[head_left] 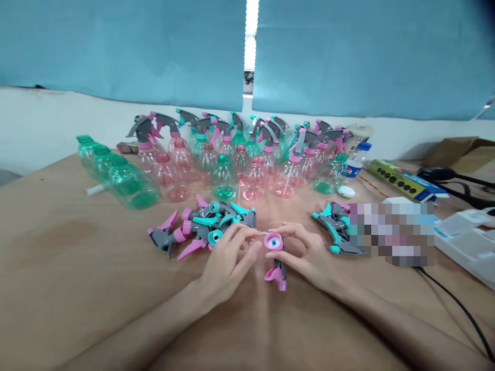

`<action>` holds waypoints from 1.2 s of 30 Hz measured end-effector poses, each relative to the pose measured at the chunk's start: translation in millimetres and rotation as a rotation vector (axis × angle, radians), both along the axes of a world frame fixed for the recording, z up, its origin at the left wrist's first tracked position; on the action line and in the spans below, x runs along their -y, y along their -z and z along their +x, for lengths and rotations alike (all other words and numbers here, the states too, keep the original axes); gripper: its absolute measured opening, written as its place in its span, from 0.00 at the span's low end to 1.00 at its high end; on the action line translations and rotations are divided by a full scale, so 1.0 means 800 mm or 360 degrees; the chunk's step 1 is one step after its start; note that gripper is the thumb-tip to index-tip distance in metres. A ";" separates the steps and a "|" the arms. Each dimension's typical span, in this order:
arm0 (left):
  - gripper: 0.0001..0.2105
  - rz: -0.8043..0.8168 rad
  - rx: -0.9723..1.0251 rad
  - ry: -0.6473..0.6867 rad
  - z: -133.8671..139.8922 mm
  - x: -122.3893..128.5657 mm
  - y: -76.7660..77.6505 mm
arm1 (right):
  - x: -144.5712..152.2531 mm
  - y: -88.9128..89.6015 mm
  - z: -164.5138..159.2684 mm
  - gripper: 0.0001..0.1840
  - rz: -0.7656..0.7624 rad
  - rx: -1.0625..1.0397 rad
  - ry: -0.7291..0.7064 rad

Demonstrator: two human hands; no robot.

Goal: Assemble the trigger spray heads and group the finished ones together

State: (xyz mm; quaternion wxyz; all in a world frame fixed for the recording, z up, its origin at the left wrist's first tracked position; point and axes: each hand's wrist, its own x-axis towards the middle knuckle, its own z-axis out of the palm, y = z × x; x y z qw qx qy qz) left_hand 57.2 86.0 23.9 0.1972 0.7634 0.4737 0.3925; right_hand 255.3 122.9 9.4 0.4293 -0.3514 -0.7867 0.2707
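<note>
My right hand (309, 252) grips a trigger spray head (284, 270) by its pink collar, thumb below and fingers above. The collar's open underside faces me and shows a white ring with a blue centre; the grey body and pink trigger hang below. My left hand (228, 263) is just left of the collar, its thumb and fingertips drawn together at the rim. Whatever lies between those fingertips is too small or hidden to make out. Behind my left hand lies a pile of grey spray heads (201, 224) with pink and turquoise parts.
Another spray head pile (336, 229) lies to the right, beside a blurred-out patch. Pink and green clear bottles (224, 180) stand behind, several with spray heads on. Green bottles (131, 183) lean at left. At right are a yellow-blue box (402, 180), white plastic case (467, 242) and black cable (456, 299).
</note>
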 end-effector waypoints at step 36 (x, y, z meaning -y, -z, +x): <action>0.09 0.0084 -0.0703 0.0331 0.016 0.015 0.016 | -0.100 -0.071 0.086 0.21 -0.0181 0.1295 0.0629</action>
